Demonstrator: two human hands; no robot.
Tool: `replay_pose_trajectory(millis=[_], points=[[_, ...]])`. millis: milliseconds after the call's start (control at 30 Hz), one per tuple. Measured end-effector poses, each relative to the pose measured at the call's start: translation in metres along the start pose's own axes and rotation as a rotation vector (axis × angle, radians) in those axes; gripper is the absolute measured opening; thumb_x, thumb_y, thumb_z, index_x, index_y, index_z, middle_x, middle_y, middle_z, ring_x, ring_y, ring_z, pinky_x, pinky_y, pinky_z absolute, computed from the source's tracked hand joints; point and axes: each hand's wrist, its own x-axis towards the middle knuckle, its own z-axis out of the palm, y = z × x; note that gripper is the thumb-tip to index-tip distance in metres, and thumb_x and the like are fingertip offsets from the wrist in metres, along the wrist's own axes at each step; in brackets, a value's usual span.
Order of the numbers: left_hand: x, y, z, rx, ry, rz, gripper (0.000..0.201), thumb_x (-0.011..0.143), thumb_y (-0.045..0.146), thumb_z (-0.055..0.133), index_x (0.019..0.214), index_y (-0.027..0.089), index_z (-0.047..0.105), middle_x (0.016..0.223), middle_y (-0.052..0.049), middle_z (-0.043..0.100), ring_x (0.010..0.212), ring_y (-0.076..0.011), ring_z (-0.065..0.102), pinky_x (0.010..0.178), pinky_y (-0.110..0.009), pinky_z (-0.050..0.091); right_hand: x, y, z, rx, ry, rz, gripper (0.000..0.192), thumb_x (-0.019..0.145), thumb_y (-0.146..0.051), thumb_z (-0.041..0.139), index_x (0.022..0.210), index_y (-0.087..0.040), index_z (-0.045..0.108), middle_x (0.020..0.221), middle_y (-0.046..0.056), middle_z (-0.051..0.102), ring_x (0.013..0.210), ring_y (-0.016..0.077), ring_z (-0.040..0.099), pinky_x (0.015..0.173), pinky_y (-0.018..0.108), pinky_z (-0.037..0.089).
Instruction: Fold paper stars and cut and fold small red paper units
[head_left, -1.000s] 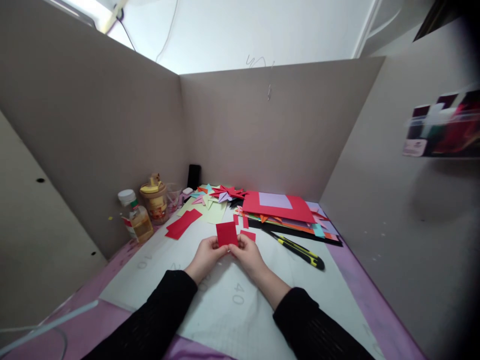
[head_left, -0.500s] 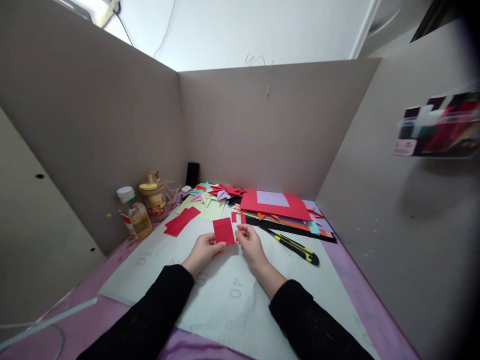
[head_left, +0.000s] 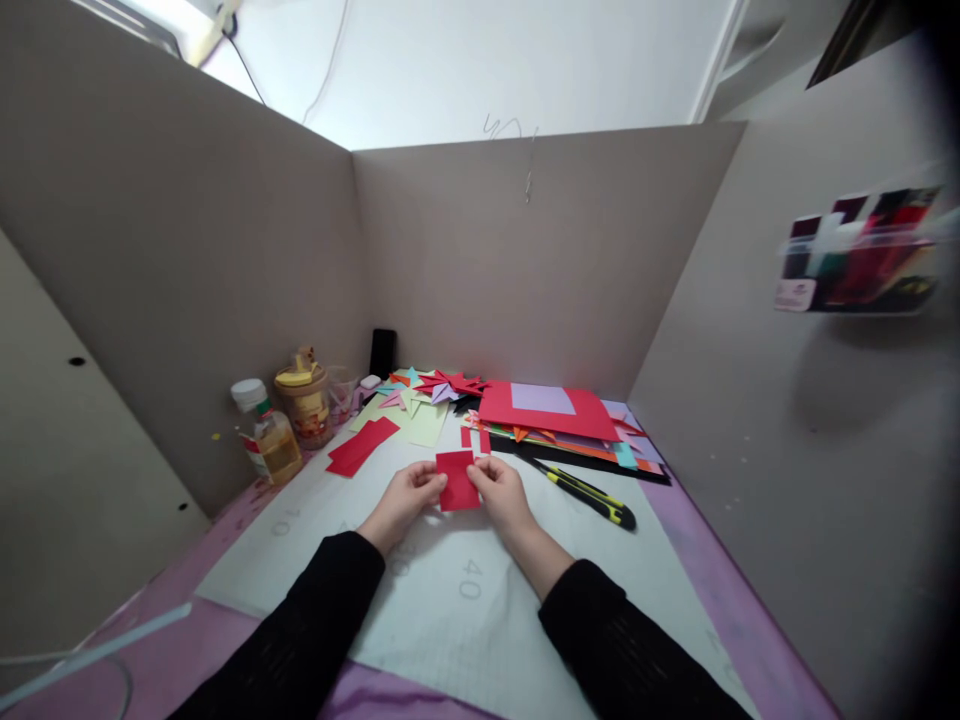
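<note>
Both hands pinch a small red paper square [head_left: 457,480]: left hand [head_left: 405,498] on its left edge, right hand [head_left: 501,492] on its right (fingertips pressed together on the paper). It sits just above the white mat [head_left: 480,590] on the bench, near a yellow-black utility knife [head_left: 589,493].

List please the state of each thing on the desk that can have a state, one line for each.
Red paper square: held at both sides, flat.
Left hand: pinching the square.
Right hand: pinching the square.
Utility knife: lying on the mat; blade not discernible.
Oil bottle: upright, capped.
Yellow-lidded jar: upright, closed.
</note>
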Motion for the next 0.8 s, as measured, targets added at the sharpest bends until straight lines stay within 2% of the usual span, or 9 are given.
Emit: replay_pose_trajectory(millis=[167, 267, 367, 567, 700, 800], points=[[-0.002, 0.000, 0.005, -0.042, 0.001, 0.029, 0.032, 0.062, 0.036, 0.078, 0.074, 0.010, 0.065, 0.068, -0.006, 0.070, 0.057, -0.0141, 0.060, 0.056, -0.024, 0.045, -0.010, 0.001, 0.015, 0.084, -0.124, 0.099, 0.025, 0.065, -0.037, 0.070, 0.063, -0.018, 0.054, 0.054, -0.004, 0.055, 0.048, 0.0108, 0.045, 0.050, 0.023, 0.034], [-0.004, 0.001, 0.005, -0.027, -0.018, 0.025, 0.030, 0.062, 0.035, 0.077, 0.072, 0.009, 0.065, 0.065, -0.005, 0.069, 0.055, -0.0137, 0.059, 0.054, -0.023, 0.044, -0.012, -0.001, 0.016, 0.185, -0.194, 0.161, 0.021, 0.063, -0.034, 0.071, 0.070, -0.018, 0.059, 0.061, -0.002, 0.061, 0.054, 0.0134, 0.052, 0.054, 0.025, 0.039], [-0.005, 0.003, 0.004, -0.016, -0.047, 0.031, 0.029, 0.063, 0.034, 0.076, 0.074, 0.009, 0.066, 0.065, -0.005, 0.068, 0.054, -0.0133, 0.057, 0.054, -0.023, 0.042, -0.012, 0.000, 0.015, 0.220, -0.185, 0.190, 0.017, 0.062, -0.030, 0.070, 0.068, -0.017, 0.060, 0.062, -0.001, 0.062, 0.055, 0.0138, 0.053, 0.055, 0.025, 0.039], [-0.005, 0.003, 0.003, 0.006, -0.070, 0.051, 0.023, 0.066, 0.032, 0.072, 0.064, 0.011, 0.062, 0.058, -0.001, 0.063, 0.051, -0.0104, 0.052, 0.053, -0.022, 0.038, -0.011, 0.000, 0.012, 0.269, -0.180, 0.199, 0.015, 0.062, -0.026, 0.070, 0.068, -0.017, 0.059, 0.064, -0.001, 0.064, 0.056, 0.0135, 0.054, 0.056, 0.025, 0.041], [-0.005, 0.004, 0.001, 0.026, -0.091, 0.058, 0.017, 0.068, 0.027, 0.066, 0.066, 0.010, 0.064, 0.059, -0.001, 0.062, 0.052, -0.0107, 0.051, 0.054, -0.022, 0.038, -0.012, -0.004, 0.014, 0.276, -0.152, 0.182, 0.012, 0.059, -0.020, 0.066, 0.067, -0.018, 0.057, 0.062, -0.002, 0.062, 0.055, 0.0130, 0.053, 0.055, 0.024, 0.040], [-0.004, 0.005, 0.001, -0.008, -0.049, 0.073, 0.014, 0.065, 0.022, 0.063, 0.074, 0.011, 0.066, 0.060, 0.000, 0.061, 0.052, -0.0103, 0.050, 0.054, -0.022, 0.038, -0.013, -0.008, 0.016, 0.268, -0.115, 0.196, 0.012, 0.057, -0.020, 0.064, 0.068, -0.019, 0.059, 0.061, -0.002, 0.061, 0.054, 0.0128, 0.051, 0.053, 0.023, 0.039]])
